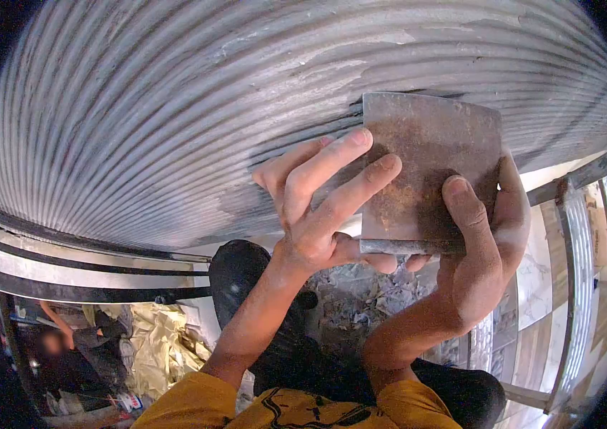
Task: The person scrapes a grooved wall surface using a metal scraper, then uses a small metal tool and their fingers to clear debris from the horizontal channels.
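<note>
A flat, roughly square metal plate (425,143) with brown rust stains and a thicker strip along its lower edge is held up in front of a grey ribbed surface. My right hand (486,236) grips the plate from the right, thumb on its face and fingers behind. At the plate's left edge is my left hand (325,193), two fingertips at the face and its thumb by the lower strip; its fingers are spread. Pale dust covers both hands. The ribbed surface (196,93) is grey with whitish smears and fills the upper view.
Crumpled yellow sheeting (160,343) lies at the lower left, near another person (53,357). Debris (368,293) covers the floor between my knees. Metal rails (575,286) and tile-patterned panels (532,286) are at the right. Dark bars (89,289) run along the left.
</note>
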Motion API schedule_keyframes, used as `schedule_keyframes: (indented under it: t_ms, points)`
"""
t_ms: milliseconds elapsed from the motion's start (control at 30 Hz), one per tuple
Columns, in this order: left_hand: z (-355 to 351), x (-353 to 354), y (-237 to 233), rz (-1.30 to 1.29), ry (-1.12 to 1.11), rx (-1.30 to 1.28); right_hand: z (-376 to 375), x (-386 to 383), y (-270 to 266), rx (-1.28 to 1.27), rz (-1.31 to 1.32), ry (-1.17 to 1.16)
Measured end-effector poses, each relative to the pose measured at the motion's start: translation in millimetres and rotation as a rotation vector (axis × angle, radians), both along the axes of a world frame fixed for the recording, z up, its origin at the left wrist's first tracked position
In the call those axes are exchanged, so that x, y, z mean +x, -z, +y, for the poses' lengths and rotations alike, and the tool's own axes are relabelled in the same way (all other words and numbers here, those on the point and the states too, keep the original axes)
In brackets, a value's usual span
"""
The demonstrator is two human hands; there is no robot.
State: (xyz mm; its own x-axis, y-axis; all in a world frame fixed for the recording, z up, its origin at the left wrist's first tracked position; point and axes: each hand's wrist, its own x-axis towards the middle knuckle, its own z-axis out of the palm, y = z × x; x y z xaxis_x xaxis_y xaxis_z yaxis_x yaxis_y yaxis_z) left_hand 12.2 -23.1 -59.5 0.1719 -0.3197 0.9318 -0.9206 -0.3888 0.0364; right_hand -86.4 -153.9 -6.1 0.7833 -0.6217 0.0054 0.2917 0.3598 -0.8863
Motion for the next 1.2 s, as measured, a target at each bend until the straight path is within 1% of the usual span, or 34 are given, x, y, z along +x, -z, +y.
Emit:
schedule_keyframes:
  t_ms: [67,133,200,267,500,600,667,700,733,767,900,967,1000,1067,1100,1167,1200]
  points:
    - [1.9,-0.4,-1.2,0.0,0.0,0.011,-1.2,-3.0,-4.4,0.017,0.028,-0.068]
    - [4.3,-1.1,-2.4,-0.018,-0.03,0.074,-2.1,-3.9,-5.4,0.006,0.039,-0.067]
    - [2.5,-1.7,-1.7,-0.008,-0.026,0.057,0.0,-3.5,-3.7,-0.005,0.052,-0.065]
    - [1.8,-2.1,-1.9,0.001,-0.021,0.04,6.0,-1.0,1.4,0.007,0.014,0.088]
    - [2.5,-2.8,-4.0,-0.007,-0.022,0.053,4.9,-2.5,-2.7,-0.006,0.01,0.067]
    - [2.1,-2.9,-3.8,-0.008,-0.017,0.045,2.5,-5.2,-6.6,0.018,0.017,0.02]
    - [0.7,-2.4,-1.8,-0.003,-0.013,0.038,-0.7,-7.2,-10.5,0.026,0.045,-0.086]
    - [-1.7,-1.4,1.0,0.008,0.012,-0.029,2.0,-6.5,-10.9,0.026,0.046,-0.085]
    - [-3.2,-0.7,2.5,0.019,0.038,-0.096,7.2,-5.0,-11.5,0.013,0.038,-0.034]
    - [-3.1,-0.4,2.4,0.019,0.039,-0.096,10.0,-4.2,-11.7,0.0,0.03,0.017]
    - [0.4,-1.8,-0.8,0.014,0.035,-0.053,10.6,-5.8,-8.8,-0.014,0.011,0.005]
    - [1.4,-2.3,-1.9,0.01,0.019,-0.03,14.1,-5.2,-5.7,-0.052,0.022,0.098]
    - [1.4,-2.2,-2.0,0.006,0.023,-0.022,12.4,-4.5,-4.5,-0.052,0.022,0.097]
    - [1.6,-2.7,-2.7,0.004,0.027,-0.016,7.2,-3.7,-1.8,-0.048,-0.027,0.005]
    - [1.9,-3.0,-3.8,0.007,0.017,0.001,9.3,-3.0,-0.2,-0.05,-0.025,0.005]
    - [2.6,-3.6,-4.6,0.01,0.006,0.018,14.6,-1.3,3.5,-0.1,0.057,0.189]
    - [2.9,-3.9,-4.5,0.011,0.004,0.021,11.8,-2.1,3.4,-0.1,0.058,0.189]
